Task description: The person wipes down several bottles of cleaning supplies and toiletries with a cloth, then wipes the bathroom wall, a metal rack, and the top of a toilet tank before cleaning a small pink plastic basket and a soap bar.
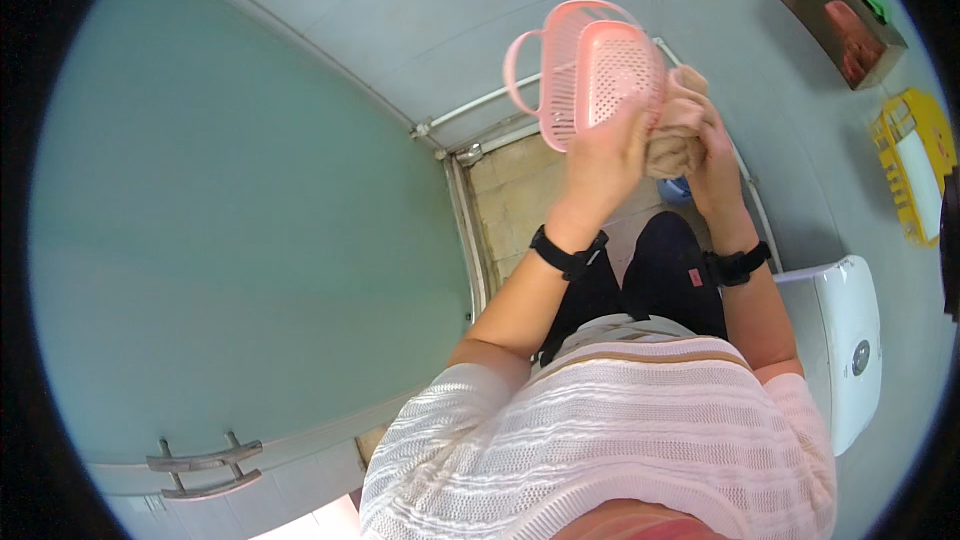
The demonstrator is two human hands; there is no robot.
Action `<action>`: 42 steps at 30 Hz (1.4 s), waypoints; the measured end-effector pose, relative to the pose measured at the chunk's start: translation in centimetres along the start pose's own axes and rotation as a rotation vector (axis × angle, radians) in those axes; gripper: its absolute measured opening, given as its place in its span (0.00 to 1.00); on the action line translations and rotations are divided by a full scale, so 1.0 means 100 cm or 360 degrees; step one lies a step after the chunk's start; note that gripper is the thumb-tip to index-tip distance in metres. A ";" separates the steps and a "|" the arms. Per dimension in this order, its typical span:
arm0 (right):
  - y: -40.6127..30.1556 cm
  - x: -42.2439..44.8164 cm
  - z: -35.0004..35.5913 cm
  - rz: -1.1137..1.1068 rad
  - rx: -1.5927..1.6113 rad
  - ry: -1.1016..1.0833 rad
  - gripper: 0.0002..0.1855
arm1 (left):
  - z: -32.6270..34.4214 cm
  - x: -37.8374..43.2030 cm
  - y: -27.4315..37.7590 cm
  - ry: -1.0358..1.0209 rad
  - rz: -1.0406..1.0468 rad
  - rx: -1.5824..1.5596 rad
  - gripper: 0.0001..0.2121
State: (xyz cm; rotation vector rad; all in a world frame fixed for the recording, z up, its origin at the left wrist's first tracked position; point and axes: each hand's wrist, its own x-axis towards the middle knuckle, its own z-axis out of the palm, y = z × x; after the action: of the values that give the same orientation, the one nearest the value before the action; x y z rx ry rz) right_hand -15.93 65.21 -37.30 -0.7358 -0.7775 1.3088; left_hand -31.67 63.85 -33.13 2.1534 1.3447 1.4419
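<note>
My left hand (606,157) grips the near side of a pink plastic basket (561,67), raised above my knees. The basket has slotted walls, a panel with round holes and a loop handle standing out to the left. On its right side my right hand (716,169) holds a bunched beige cloth (675,154) against the basket's edge. Part of the cloth lies behind the left hand's fingers, and the right fingertips are partly hidden by its folds. A black band circles each wrist.
A green glass door (247,225) with metal handles (206,461) fills the left. At right stand a white toilet cistern (855,345), a yellow wall rack (911,172) and a brown wall box (817,4). White pipes (484,99) run along the walls. Something blue (675,191) sits low beyond my knees.
</note>
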 end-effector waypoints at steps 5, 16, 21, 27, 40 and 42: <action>0.033 0.006 -0.044 0.0217 0.0612 -0.0169 0.19 | 0.012 -0.014 0.003 -0.0157 0.0172 -0.0029 0.10; -0.021 0.006 -0.041 -0.0005 -0.0196 -0.0135 0.16 | -0.021 0.000 -0.051 -0.0542 0.0713 0.0564 0.09; -0.020 0.026 -0.106 0.0049 -0.0359 0.0086 0.17 | -0.003 -0.015 -0.071 -0.0558 0.0490 0.0546 0.06; 0.045 0.030 -0.246 0.0583 -0.0230 0.0568 0.18 | 0.014 -0.039 -0.113 -0.0708 0.0023 0.0642 0.08; 0.281 0.028 -0.311 0.1706 -0.2550 -0.0866 0.32 | 0.050 -0.073 -0.229 -0.0844 -0.0658 0.0611 0.07; 0.318 0.039 -0.300 0.1843 -0.2638 -0.1241 0.31 | 0.050 -0.076 -0.241 -0.0845 -0.0720 0.0605 0.07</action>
State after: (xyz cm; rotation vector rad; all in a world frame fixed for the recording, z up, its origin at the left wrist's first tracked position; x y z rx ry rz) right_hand -7.86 71.75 -80.00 -2.2617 -2.3813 1.7790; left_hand -41.88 72.78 -55.01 2.0273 1.8122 0.4325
